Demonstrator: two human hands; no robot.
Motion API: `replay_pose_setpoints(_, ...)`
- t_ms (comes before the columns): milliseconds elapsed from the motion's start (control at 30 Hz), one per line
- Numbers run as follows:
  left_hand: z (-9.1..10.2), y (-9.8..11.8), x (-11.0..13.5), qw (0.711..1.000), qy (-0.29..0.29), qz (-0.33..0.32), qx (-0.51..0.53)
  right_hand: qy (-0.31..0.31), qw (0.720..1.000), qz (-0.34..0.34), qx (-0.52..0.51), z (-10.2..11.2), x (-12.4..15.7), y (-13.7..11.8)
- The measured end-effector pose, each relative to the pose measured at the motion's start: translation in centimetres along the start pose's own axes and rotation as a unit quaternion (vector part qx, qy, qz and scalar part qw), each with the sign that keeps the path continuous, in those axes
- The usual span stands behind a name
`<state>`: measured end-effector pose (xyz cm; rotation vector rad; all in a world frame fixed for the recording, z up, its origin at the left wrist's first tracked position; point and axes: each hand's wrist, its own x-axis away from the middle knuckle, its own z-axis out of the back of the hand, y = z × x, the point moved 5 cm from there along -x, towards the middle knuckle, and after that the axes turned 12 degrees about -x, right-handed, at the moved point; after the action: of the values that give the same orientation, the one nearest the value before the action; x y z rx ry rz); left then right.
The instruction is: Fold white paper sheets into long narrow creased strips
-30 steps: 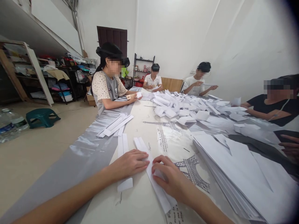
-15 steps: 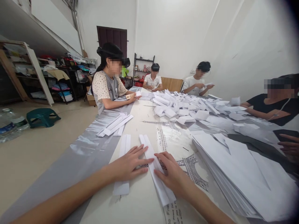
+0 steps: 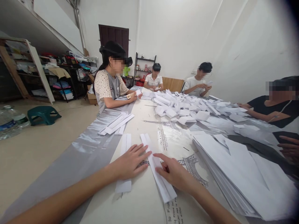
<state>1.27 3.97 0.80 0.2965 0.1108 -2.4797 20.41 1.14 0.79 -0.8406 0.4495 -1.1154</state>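
Observation:
My left hand point(image 3: 130, 162) lies flat with its fingers spread, the fingertips at the left edge of a folded white paper strip point(image 3: 158, 171). Under that hand is a second folded paper strip point(image 3: 123, 186), partly hidden by the palm and fingers. From the right, my right hand point(image 3: 174, 171) reaches onto the first strip. Its index finger is stretched out and its thumb is apart from it, both touching the strip; the other fingers are curled under. The strip rests on the printed tablecloth point(image 3: 144, 211), slanting down to the right, with long fold lines along it.
Several folded strips point(image 3: 118, 123) lie ahead on the left. A large heap of folded paper pieces point(image 3: 187, 107) covers the far middle of the table. At my right is a thick stack of paper point(image 3: 235, 174). Co-workers sit around the table; one person's hand point(image 3: 289, 146) shows at the right edge.
My right index finger has straightened while the other fingers curled under. My left fingertips have drawn back slightly from the strip's middle to its left edge. The view has shifted slightly.

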Motion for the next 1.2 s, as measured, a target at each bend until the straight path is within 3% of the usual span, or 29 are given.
replay_pose_setpoints(167,-0.4,-0.2,0.1,1.000,0.006,0.003,0.006,0.015,0.999,0.008,0.050,0.2,0.3,-0.5)
replay_pose_setpoints(467,-0.7,-0.5,0.1,1.000,-0.005,0.017,0.009,-0.017,0.998,0.017,0.066,0.4,0.5,-1.6)
replay_pose_setpoints(667,-0.2,-0.3,-0.1,0.999,0.027,0.012,0.017,-0.014,0.994,0.048,0.096,0.3,0.8,-2.4)
replay_pose_setpoints(1200,-0.6,-0.6,-0.1,0.999,0.039,0.017,0.014,-0.037,0.992,0.066,0.101,-0.4,1.0,-3.1)
